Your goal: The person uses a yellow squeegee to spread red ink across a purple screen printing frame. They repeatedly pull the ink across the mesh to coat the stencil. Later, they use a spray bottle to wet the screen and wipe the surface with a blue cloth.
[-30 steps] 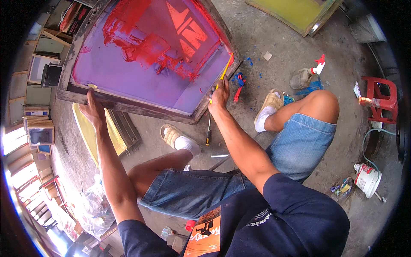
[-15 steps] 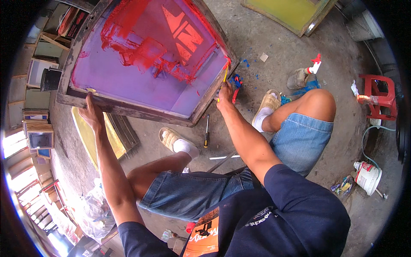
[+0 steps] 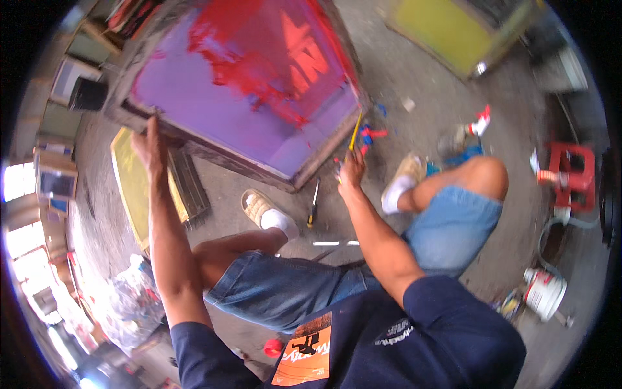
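A wooden screen frame (image 3: 240, 165) with purple mesh (image 3: 194, 110), smeared red ink (image 3: 227, 71) and orange-red shapes fills the upper middle, blurred by motion. My left hand (image 3: 150, 146) grips its lower-left corner. My right hand (image 3: 352, 170) is closed around a thin yellow stick (image 3: 356, 129) just outside the frame's right edge; the stick's tip is by the frame's right corner. Red and blue scraps (image 3: 370, 134) lie on the floor (image 3: 402, 117) beside it. A screwdriver (image 3: 313, 207) lies below the frame, near my sandalled foot.
Yellow-mesh screens stand at top right (image 3: 447, 39) and left (image 3: 133, 188). A spray bottle (image 3: 478, 120) is beyond my knee, a red stool (image 3: 573, 175) and white bucket (image 3: 544, 295) at right. Frames (image 3: 57, 185) line the left side; plastic bags (image 3: 129, 305) lie below.
The large screen has shifted right, its lower-left corner higher, with my left hand on it. My right hand has moved right and down with the yellow stick. The whole view has shifted and blurred.
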